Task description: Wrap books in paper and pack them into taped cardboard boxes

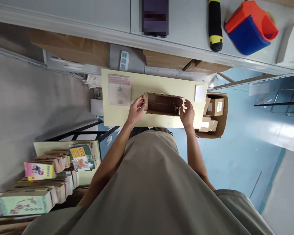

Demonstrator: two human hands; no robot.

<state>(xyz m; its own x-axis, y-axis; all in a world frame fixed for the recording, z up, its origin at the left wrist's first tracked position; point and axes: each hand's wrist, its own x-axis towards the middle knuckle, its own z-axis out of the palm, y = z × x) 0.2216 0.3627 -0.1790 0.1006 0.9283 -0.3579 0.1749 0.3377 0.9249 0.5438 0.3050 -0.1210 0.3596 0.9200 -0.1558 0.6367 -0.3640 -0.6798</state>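
An open brown cardboard box (pixel 163 103) lies on a pale yellow table (pixel 159 85), its open side facing me. My left hand (pixel 136 109) grips the box's left end flap, fingers curled round the edge. At the box's right end, my right hand (pixel 187 112) has its fingers bent against the cardboard. A book in clear plastic wrap (pixel 119 89) lies on the table left of the box. A small white pad (pixel 199 93) sits at the table's right end.
A large carton (pixel 217 112) holding smaller boxes stands on the blue floor right of the table. Stacks of books (pixel 51 176) fill a low table at lower left. A grey shelf above carries a black-and-yellow tool (pixel 215 24), an orange-and-blue container (pixel 251 27) and a power strip (pixel 123 60).
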